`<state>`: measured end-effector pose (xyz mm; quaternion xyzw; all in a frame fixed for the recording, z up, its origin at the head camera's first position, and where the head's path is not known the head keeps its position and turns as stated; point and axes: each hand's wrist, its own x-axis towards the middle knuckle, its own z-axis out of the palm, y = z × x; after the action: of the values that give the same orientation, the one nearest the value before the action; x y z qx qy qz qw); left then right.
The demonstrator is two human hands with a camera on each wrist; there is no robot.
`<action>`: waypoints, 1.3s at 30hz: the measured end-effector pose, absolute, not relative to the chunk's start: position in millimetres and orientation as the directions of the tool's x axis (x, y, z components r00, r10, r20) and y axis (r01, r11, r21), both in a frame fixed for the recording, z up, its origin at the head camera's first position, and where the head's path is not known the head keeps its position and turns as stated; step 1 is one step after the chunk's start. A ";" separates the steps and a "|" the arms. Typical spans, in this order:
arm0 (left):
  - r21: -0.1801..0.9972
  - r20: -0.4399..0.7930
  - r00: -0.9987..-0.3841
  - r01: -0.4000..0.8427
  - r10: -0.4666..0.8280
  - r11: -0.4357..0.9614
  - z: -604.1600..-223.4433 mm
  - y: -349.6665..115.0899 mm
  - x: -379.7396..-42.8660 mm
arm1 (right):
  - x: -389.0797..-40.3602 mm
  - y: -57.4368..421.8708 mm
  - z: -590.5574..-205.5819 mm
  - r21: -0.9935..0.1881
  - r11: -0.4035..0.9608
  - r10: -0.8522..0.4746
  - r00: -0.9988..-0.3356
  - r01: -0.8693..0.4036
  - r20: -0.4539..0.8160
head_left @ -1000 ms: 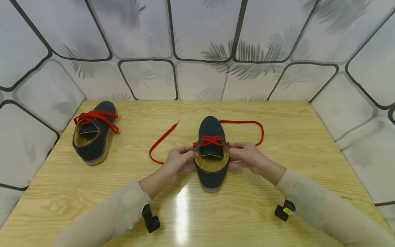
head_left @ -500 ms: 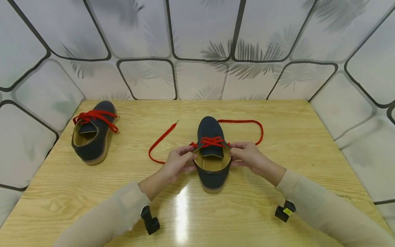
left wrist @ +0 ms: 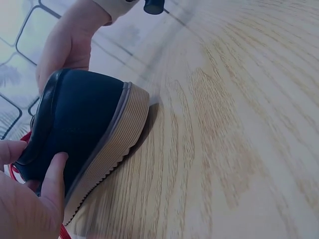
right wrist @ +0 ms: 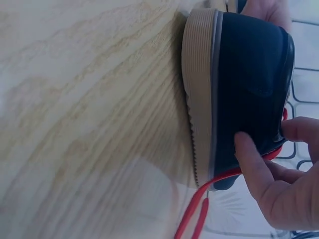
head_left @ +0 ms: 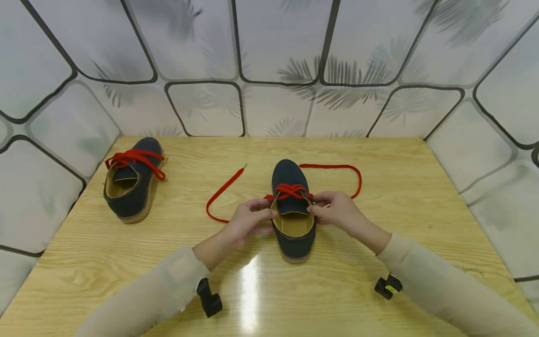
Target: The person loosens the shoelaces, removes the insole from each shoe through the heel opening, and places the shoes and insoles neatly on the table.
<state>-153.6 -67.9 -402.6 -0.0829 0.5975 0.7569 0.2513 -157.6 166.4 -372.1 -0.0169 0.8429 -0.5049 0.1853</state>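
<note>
A dark navy shoe (head_left: 294, 245) stands at mid-table, toe pointing away, with its tan lining showing. Its red shoelace (head_left: 289, 190) crosses over the tongue, and the long loose ends lie out to both sides. My left hand (head_left: 252, 217) pinches the left edge of the opening, thumb at the inside and fingers along the outer wall. Opposite it, my right hand (head_left: 334, 210) pinches the right edge the same way. In the left wrist view a fingertip presses the navy side above the ribbed sole (left wrist: 119, 129). The right wrist view shows the lace running under the right fingers (right wrist: 251, 164).
A second navy shoe (head_left: 130, 196) with its red lace tied in a bow stands at the table's left. The wooden table (head_left: 379, 290) meets a patterned backdrop (head_left: 278, 107) at its back and sides. A small black camera hangs at each wrist.
The shoe's opening has narrowed slightly and its heel sits a little further right. Both hands keep hold of its edges, with the right fingers shifted slightly inward.
</note>
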 end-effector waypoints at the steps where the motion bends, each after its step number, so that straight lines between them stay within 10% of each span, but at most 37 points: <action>1: 0.862 -0.427 -0.859 -0.481 0.281 -0.158 -402.4 -67.4 -153.5 | -156.6 166.1 -371.2 -0.840 0.531 -0.218 -0.939 0.115 -0.267; 8: 0.912 -0.378 -0.899 -0.403 0.222 -0.077 -399.6 -61.3 -155.4 | -151.2 159.9 -365.5 -0.681 0.716 -0.269 -0.961 -0.152 -0.068; 27: 0.914 -0.365 -0.904 -0.393 0.224 -0.098 -396.9 -59.1 -162.0 | -149.8 152.9 -367.2 -0.500 0.791 -0.305 -0.935 -0.354 0.179; 39: 0.913 -0.364 -0.899 -0.396 0.243 -0.100 -398.9 -61.4 -162.9 | -144.0 142.6 -360.9 -0.339 0.718 -0.429 -0.770 -0.608 0.472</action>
<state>-162.9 -61.4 -398.9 -0.0602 0.6351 0.7391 0.2161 -144.0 142.6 -360.9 -0.2852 0.9086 -0.2440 -0.1832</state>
